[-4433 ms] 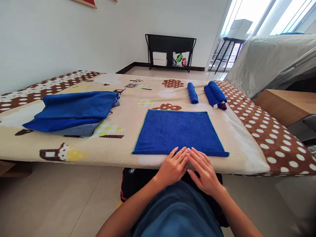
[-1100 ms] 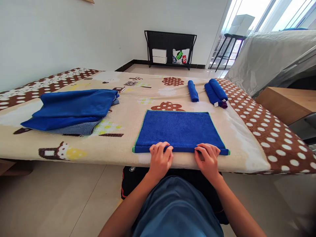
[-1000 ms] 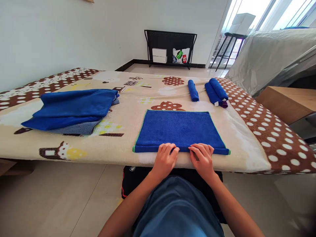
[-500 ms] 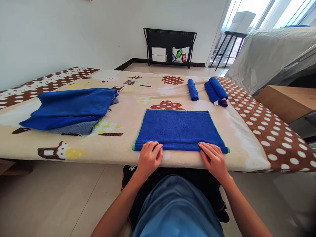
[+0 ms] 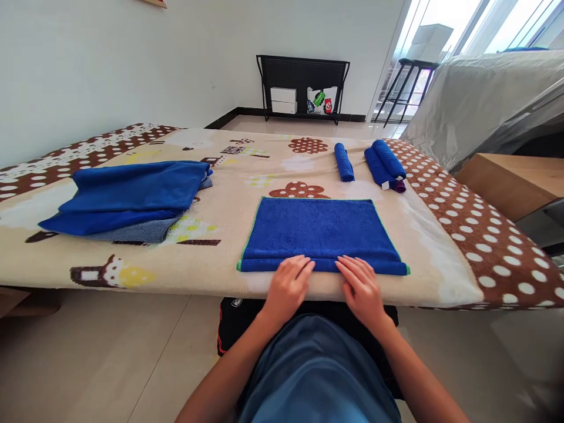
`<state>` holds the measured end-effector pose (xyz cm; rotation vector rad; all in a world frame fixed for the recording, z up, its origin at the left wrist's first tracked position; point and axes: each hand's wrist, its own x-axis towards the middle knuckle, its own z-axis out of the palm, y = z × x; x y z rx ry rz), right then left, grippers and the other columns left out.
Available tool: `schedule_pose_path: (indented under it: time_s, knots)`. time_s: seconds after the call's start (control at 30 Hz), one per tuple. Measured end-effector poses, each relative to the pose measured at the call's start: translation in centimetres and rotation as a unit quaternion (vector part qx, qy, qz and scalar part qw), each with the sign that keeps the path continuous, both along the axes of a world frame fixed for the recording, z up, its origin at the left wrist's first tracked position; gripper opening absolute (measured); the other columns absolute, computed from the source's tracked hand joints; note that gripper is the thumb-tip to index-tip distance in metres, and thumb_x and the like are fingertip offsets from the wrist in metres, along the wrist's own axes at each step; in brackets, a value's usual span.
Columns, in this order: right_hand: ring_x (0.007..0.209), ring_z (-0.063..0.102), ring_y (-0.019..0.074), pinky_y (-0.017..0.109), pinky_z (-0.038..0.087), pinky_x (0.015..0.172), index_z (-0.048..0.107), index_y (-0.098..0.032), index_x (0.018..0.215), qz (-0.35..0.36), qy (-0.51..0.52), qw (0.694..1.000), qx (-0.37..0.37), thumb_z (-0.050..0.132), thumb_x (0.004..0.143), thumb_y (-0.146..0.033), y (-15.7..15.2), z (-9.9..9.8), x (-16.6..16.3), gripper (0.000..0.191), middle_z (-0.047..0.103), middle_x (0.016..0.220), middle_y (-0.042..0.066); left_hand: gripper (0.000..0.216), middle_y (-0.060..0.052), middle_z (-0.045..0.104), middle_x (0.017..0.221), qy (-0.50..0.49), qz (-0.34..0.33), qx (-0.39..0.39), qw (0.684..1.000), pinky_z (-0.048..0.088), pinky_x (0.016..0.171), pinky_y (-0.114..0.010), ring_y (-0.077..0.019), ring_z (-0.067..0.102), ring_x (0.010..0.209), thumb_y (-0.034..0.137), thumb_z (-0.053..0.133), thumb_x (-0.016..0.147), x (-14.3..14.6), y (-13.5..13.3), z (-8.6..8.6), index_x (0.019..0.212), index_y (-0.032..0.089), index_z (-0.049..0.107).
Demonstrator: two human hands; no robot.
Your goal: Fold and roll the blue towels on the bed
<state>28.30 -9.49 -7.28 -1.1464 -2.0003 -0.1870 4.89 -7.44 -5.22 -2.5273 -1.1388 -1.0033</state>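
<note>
A blue towel [image 5: 321, 226] with green stitched edges lies flat before me, its near edge turned into a narrow roll. My left hand [image 5: 291, 282] grips the roll left of its middle, fingertips over the top and pressed together. A short way to the right, my right hand [image 5: 360, 285] holds the same roll, also with fingers closed over it. The thumbs are partly hidden against the near side. Both ends of the roll stick out past my hands.
The towel rests on a bed with a patterned blanket [image 5: 233, 229]. Loose blue cloths [image 5: 132, 191] are piled at the left. A single rolled towel [image 5: 344, 162] and a group of rolled towels [image 5: 385, 161] lie at the back right. A cardboard box [image 5: 515, 179] stands beyond the right edge.
Both hands have moved inward along the roll, closer to each other. The rolled edge looks slightly thicker; the towel has stayed in place.
</note>
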Motion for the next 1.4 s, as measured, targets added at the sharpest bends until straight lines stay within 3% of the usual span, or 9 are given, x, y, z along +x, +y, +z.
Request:
schedule_pose_path:
  time_s: [0.07, 0.17, 0.43, 0.53, 0.63, 0.83, 0.97, 1.27, 1.4]
  knots:
    - [0.127, 0.059, 0.0217, 0.046, 0.046, 0.111, 0.054, -0.025, 0.141, 0.026, 0.009, 1.0, -0.003, 0.044, 0.091, -0.006, 0.4, 0.4, -2.3, 0.054, 0.064, 0.135, 0.006, 0.042, -0.01, 0.069, 0.128, 0.001, -0.048, -0.006, 0.999, 0.051, 0.106, -0.043, -0.0232, 0.063, 0.123, 0.009, 0.042, 0.097, 2.2, 0.2, 0.1, 0.136, 0.018, 0.055]
    - [0.127, 0.059, 0.0196, 0.043, 0.043, 0.113, 0.057, -0.023, 0.137, 0.011, -0.008, 0.999, -0.032, 0.047, 0.096, -0.01, 0.8, 0.9, -2.9, 0.045, 0.064, 0.135, 0.004, 0.04, -0.011, 0.066, 0.135, 0.021, -0.041, -0.036, 0.998, 0.048, 0.11, -0.043, -0.0217, 0.059, 0.13, 0.011, 0.042, 0.1, 2.3, 0.6, 0.3, 0.138, 0.016, 0.054]
    - [0.121, 0.062, 0.0216, 0.041, 0.043, 0.106, 0.066, -0.02, 0.125, -0.142, -0.01, 0.99, -0.019, 0.049, 0.101, -0.027, 0.2, -0.1, 7.4, 0.03, 0.069, 0.127, 0.005, 0.035, -0.009, 0.066, 0.137, -0.008, 0.108, 0.002, 0.994, 0.041, 0.108, -0.046, -0.0257, 0.06, 0.13, 0.018, 0.049, 0.099, -8.6, 1.1, -0.9, 0.133, 0.02, 0.059]
    - [0.122, 0.062, 0.0227, 0.044, 0.037, 0.11, 0.067, -0.021, 0.122, -0.178, -0.011, 0.984, -0.014, 0.048, 0.102, -0.029, -0.2, -0.6, 9.4, 0.029, 0.069, 0.126, 0.005, 0.031, -0.006, 0.069, 0.131, -0.014, 0.164, 0.031, 0.986, 0.034, 0.112, -0.051, -0.0281, 0.06, 0.13, 0.018, 0.052, 0.098, -10.1, 1.0, -1.1, 0.127, 0.022, 0.063]
    - [0.124, 0.062, 0.0243, 0.05, 0.028, 0.116, 0.068, -0.022, 0.119, -0.194, -0.004, 0.981, -0.004, 0.049, 0.102, -0.029, -0.3, -0.2, 7.9, 0.027, 0.07, 0.125, 0.005, 0.028, -0.002, 0.072, 0.127, -0.018, 0.185, 0.061, 0.981, 0.028, 0.115, -0.054, -0.0285, 0.058, 0.132, 0.016, 0.055, 0.097, -8.2, 0.8, -0.7, 0.122, 0.024, 0.065]
    - [0.131, 0.058, 0.0205, 0.041, 0.037, 0.113, 0.063, -0.021, 0.131, -0.043, -0.02, 0.997, -0.057, 0.046, 0.1, -0.022, 0.6, 1.4, -1.4, 0.035, 0.063, 0.137, 0.006, 0.03, -0.008, 0.069, 0.132, 0.014, 0.021, -0.018, 1.0, 0.047, 0.103, -0.041, -0.0239, 0.061, 0.128, 0.019, 0.049, 0.1, 1.0, 0.8, 0.5, 0.127, 0.016, 0.064]
    - [0.134, 0.054, 0.0196, 0.039, 0.036, 0.113, 0.06, -0.018, 0.134, -0.032, -0.046, 0.994, -0.091, 0.043, 0.102, -0.023, 1.6, 1.9, -3.9, 0.037, 0.06, 0.141, 0.006, 0.037, -0.011, 0.062, 0.141, 0.035, 0.033, -0.076, 0.996, 0.044, 0.11, -0.045, -0.0236, 0.056, 0.135, 0.023, 0.042, 0.103, 3.2, 1.1, 0.9, 0.133, 0.015, 0.06]
    - [0.129, 0.059, 0.0213, 0.04, 0.039, 0.109, 0.066, -0.018, 0.128, -0.21, -0.026, 0.975, -0.062, 0.038, 0.104, -0.032, 1.3, 0.1, 7.6, 0.039, 0.066, 0.133, 0.006, 0.041, -0.008, 0.06, 0.143, 0.023, 0.177, -0.055, 0.982, 0.039, 0.11, -0.048, -0.0264, 0.055, 0.136, 0.025, 0.04, 0.103, -9.2, 2.3, -0.2, 0.139, 0.019, 0.058]
    - [0.131, 0.058, 0.0215, 0.042, 0.041, 0.109, 0.061, -0.02, 0.134, -0.22, -0.019, 0.973, -0.072, 0.037, 0.104, -0.033, 0.3, -0.8, 11.3, 0.041, 0.064, 0.135, 0.006, 0.04, -0.009, 0.062, 0.141, 0.013, 0.191, -0.029, 0.981, 0.038, 0.111, -0.049, -0.028, 0.055, 0.135, 0.025, 0.043, 0.102, -12.1, 2.1, -0.7, 0.139, 0.02, 0.059]
